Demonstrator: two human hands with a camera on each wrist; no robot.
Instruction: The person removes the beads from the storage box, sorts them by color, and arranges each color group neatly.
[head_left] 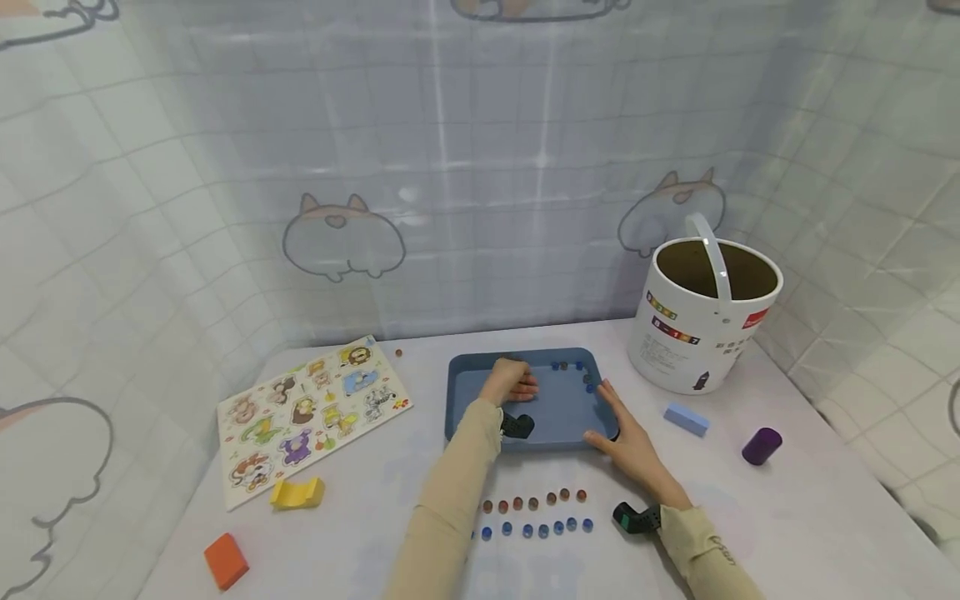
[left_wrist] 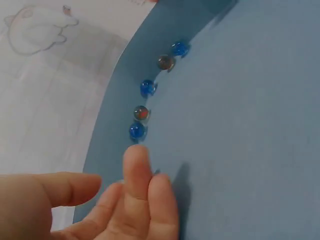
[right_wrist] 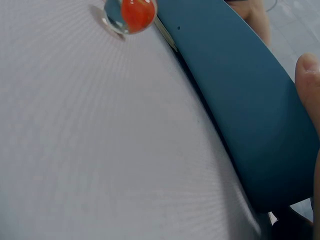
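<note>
My left hand [head_left: 510,382] is inside the blue-grey tray [head_left: 517,444], bent at the wrist with its fingers toward the right. In the left wrist view its fingertips are close to a blue marble [left_wrist: 136,131], thumb apart from the fingers. Blue and reddish marbles line the tray wall there, among them a brown-red marble [left_wrist: 165,62]. My right hand [head_left: 633,450] holds the tray's near right corner, thumb [right_wrist: 308,75] over the front rim and fingers along the right side. Before the tray lie a row of red marbles [head_left: 533,504] and a row of blue marbles [head_left: 543,531].
Behind to the right stands a white bucket [head_left: 675,350] with a raised handle. A light-blue block [head_left: 686,419] and purple cylinder [head_left: 762,446] lie before it. Left are an animal puzzle board [head_left: 345,450], a yellow block [head_left: 297,493], an orange block [head_left: 226,562] and a stray marble [head_left: 399,352].
</note>
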